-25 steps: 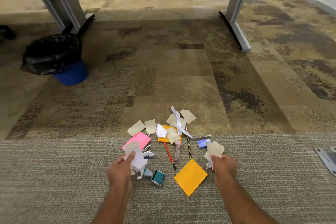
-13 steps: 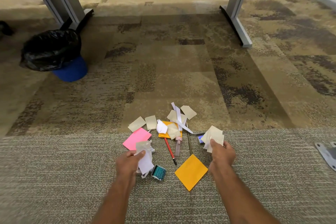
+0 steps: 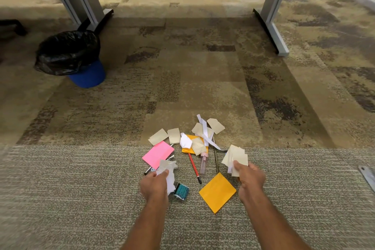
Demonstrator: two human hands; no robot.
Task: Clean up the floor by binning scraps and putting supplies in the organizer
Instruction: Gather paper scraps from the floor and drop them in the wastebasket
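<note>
My left hand (image 3: 155,185) grips a bunch of white paper scraps (image 3: 167,168) just above the carpet. My right hand (image 3: 250,178) holds several beige paper scraps (image 3: 236,155). Between the hands lie an orange sticky pad (image 3: 217,192), a red pen (image 3: 194,167), a pink clear tube (image 3: 203,163), a thin pencil (image 3: 216,158) and a small teal box (image 3: 181,191). A pink sticky pad (image 3: 158,154) and more beige and white scraps (image 3: 203,134) lie beyond. The blue bin (image 3: 87,76) with a black bag (image 3: 68,53) stands far left.
Grey desk legs stand at the back left (image 3: 85,0) and back right (image 3: 274,16), their feet on the carpet. A grey metal plate (image 3: 368,174) lies at the right edge. No organizer is in view. Open carpet spreads between the pile and the bin.
Both hands have lifted slightly and drifted forward with their scraps. The view has tilted a little, so the pile and bin sit lower in frame.
</note>
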